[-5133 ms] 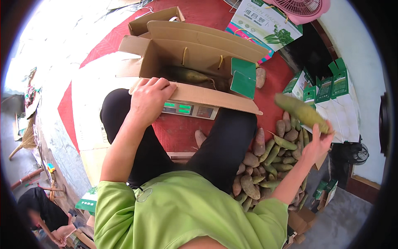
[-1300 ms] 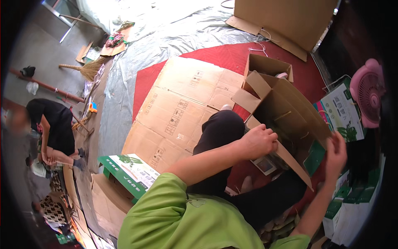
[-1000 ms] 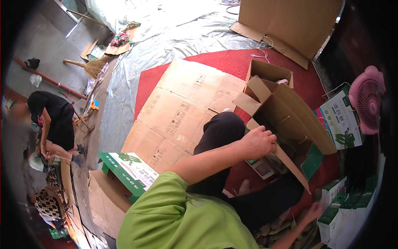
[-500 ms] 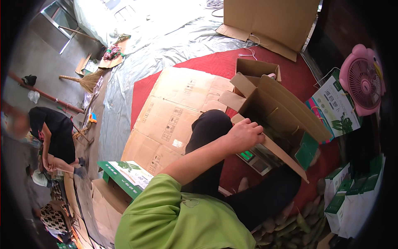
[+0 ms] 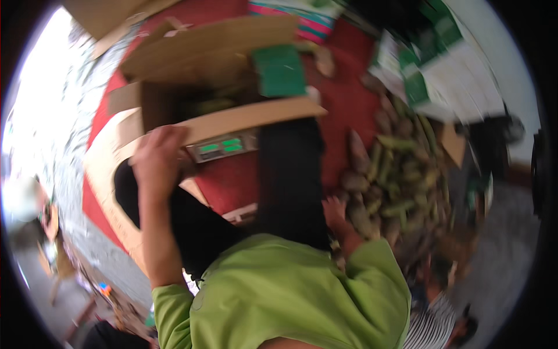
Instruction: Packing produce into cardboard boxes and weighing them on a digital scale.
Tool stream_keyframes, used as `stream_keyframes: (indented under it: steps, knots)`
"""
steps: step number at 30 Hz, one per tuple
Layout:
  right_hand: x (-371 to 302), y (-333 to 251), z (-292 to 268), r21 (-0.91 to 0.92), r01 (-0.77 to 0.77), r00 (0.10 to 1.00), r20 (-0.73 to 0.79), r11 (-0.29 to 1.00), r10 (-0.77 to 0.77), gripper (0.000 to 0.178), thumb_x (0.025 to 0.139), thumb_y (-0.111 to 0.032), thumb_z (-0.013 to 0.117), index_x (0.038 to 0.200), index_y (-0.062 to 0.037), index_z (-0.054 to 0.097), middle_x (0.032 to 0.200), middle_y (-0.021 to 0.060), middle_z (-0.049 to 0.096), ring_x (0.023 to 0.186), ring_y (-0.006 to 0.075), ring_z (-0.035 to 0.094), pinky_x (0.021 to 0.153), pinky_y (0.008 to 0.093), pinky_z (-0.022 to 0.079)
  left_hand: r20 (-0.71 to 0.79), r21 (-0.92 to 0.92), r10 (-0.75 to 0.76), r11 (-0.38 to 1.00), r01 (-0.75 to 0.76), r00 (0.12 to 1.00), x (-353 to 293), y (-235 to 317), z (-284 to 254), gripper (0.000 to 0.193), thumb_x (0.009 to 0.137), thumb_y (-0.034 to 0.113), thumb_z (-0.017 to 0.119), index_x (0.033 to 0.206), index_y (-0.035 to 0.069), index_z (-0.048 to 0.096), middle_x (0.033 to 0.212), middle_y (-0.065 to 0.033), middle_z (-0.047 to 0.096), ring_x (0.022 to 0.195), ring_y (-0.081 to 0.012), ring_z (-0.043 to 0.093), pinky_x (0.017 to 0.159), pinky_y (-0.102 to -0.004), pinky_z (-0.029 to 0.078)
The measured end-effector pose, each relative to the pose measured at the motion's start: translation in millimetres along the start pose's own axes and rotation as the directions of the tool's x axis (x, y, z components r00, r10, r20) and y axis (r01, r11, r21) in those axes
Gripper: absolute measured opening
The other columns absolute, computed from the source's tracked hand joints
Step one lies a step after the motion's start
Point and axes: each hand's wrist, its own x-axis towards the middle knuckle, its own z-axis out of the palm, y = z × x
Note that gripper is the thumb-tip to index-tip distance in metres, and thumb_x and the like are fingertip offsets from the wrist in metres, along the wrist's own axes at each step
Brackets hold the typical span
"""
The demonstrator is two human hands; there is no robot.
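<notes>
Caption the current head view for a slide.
Left hand on an open carton, right hand beside a heap of vegetables.

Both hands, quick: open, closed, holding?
Left hand: at the cardboard flap; blur hides whether it grips.
Right hand: by the vegetable pile; too blurred to tell open or closed.

Brown box (image 5: 215, 49), green and brown vegetables (image 5: 398, 206), red mat (image 5: 351, 70), lime-green shirt (image 5: 296, 296), striped top (image 5: 433, 323)

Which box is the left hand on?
The open brown box with the green side flap, just beyond the lit scale display: the left hand is on its near flap. The white-and-green boxes at right have no hand on them.
</notes>
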Motion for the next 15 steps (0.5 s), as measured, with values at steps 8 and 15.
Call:
stream_keyframes:
  steps: [8, 15]
  knots:
    - [-10.9, 10.3, 42.8, 0.532, -0.249, 0.886, -0.212, 0.810, 0.412, 0.032, 0.075, -0.015, 0.061, 0.106, -0.0153, 0.062, 0.118, 0.0062, 0.056, 0.114, 0.0274, 0.049, 0.090, 0.0457, 0.044, 0.097, -0.073, -0.033, 0.996, 0.041, 0.995, 3.9, 16.0, 5.5, 0.031, 0.078, 0.000, 0.059, 0.106, 0.013, 0.067, 0.100, -0.0038, 0.063, 0.094, -0.0263, 0.061, 0.083, -0.0361, 0.048]
    - [-21.2, 32.3, 56.0, 0.626, -0.188, 0.841, -0.296, 0.757, 0.453, 0.024, 0.074, -0.009, 0.063, 0.097, -0.0112, 0.064, 0.103, 0.0113, 0.062, 0.102, 0.0332, 0.055, 0.086, 0.0409, 0.048, 0.075, -0.094, 0.033, 0.995, -0.026, 0.997, 0.6, 6.0, 12.7, 0.032, 0.081, -0.002, 0.056, 0.107, 0.012, 0.068, 0.103, -0.0051, 0.064, 0.094, -0.0262, 0.062, 0.083, -0.0359, 0.048]
